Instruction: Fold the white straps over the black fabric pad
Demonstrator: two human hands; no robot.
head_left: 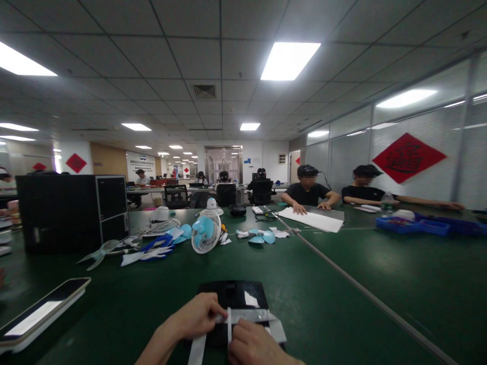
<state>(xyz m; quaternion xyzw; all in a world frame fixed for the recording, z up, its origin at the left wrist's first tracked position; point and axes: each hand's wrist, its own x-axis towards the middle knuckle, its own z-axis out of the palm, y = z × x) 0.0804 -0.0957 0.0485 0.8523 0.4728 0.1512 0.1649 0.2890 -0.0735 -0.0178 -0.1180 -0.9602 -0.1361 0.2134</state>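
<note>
A black flat object (213,288) lies on the green table (327,309) close in front of me, with a small white patch on its top. A pale grey-white strap (258,315) runs across it, and a narrow piece stands crosswise between my hands. My left hand (200,315) is closed in a pinch on the strap from the left. On the right, my right hand (253,343) has its fingers curled in against the strap, its fingertips partly hidden. A loose strap end (197,350) hangs down below my left hand. What the black object is cannot be made out.
A phone-like device (45,309) lies at left, before a black computer case (61,213). Fan parts, gloves (152,251) and a fan head (205,231) lie ahead. A metal seam (342,274) crosses the table. Two people sit at right near a blue tray (414,226).
</note>
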